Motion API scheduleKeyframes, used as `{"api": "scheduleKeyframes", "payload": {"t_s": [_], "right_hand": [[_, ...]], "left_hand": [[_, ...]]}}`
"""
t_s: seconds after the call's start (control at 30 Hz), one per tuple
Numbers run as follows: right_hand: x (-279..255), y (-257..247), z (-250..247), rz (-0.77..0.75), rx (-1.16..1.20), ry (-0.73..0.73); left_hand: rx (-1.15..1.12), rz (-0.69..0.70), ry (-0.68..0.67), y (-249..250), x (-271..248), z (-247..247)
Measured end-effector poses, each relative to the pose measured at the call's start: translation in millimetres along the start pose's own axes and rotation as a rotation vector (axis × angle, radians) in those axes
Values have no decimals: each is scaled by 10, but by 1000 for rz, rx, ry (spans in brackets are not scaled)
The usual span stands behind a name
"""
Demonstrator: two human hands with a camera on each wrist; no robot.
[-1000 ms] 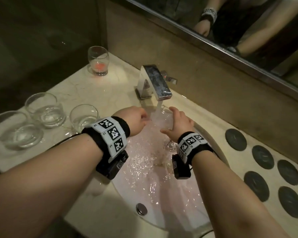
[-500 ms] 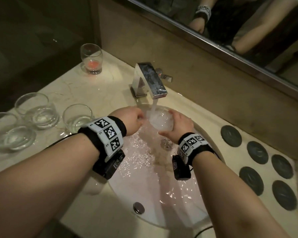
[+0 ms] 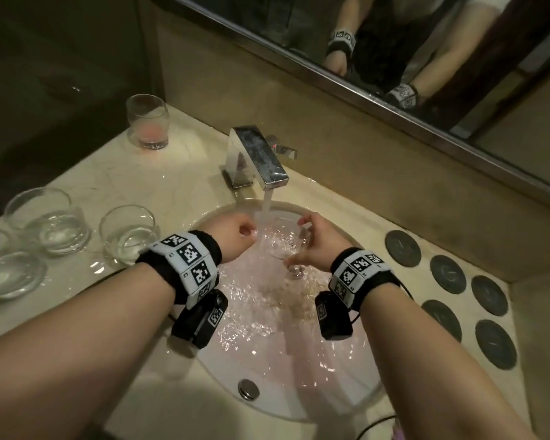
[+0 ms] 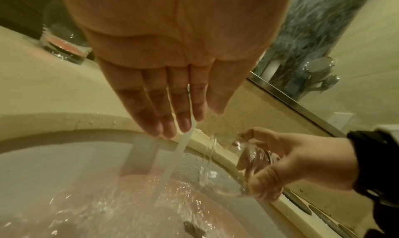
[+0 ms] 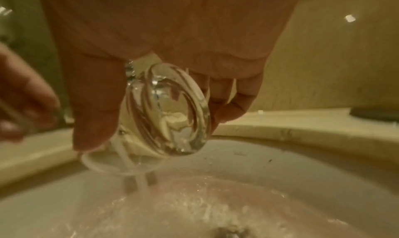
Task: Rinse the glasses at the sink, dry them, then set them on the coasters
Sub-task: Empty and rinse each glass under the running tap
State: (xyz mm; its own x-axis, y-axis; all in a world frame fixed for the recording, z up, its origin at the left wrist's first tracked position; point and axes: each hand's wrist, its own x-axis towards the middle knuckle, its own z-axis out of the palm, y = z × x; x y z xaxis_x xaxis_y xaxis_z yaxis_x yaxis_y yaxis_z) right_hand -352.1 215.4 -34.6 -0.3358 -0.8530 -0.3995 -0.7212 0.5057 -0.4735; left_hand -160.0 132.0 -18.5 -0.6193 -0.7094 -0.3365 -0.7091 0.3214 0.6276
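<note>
A clear glass (image 3: 278, 238) lies tilted on its side under the tap's stream (image 3: 266, 206), mouth toward the left. My right hand (image 3: 299, 241) grips it over the sink (image 3: 356, 369), thumb on one side and fingers on the other. In the right wrist view the glass's thick base (image 5: 172, 110) faces the camera and water runs from its rim. My left hand (image 4: 172, 124) is beside the stream with straight fingers, holding nothing. Several dark round coasters (image 3: 447, 274) lie on the counter to the right, all bare.
A chrome tap (image 3: 258, 157) runs at the back of the basin. Three clear glasses (image 3: 129, 231) stand on the counter to the left. A taller glass with pink residue (image 3: 146, 122) stands in the far left corner. A mirror (image 3: 394, 58) hangs above.
My left hand has come off the glass and its fingers have straightened beside the stream. The right hand has tipped the glass onto its side.
</note>
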Motion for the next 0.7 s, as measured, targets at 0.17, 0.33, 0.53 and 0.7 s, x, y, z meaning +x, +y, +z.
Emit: {"api": "scheduleKeyframes", "payload": {"t_s": [0.17, 0.33, 0.53, 0.7], "right_hand": [[238, -105, 128, -75, 313, 23], [433, -48, 195, -105, 381, 12], [521, 78, 244, -53, 641, 6], [573, 80, 334, -1, 841, -46]], "left_hand": [[-203, -61, 37, -48, 192, 91], [-267, -105, 53, -123, 387, 155], [-579, -180, 57, -203, 527, 247], [-812, -120, 81, -85, 537, 253]]}}
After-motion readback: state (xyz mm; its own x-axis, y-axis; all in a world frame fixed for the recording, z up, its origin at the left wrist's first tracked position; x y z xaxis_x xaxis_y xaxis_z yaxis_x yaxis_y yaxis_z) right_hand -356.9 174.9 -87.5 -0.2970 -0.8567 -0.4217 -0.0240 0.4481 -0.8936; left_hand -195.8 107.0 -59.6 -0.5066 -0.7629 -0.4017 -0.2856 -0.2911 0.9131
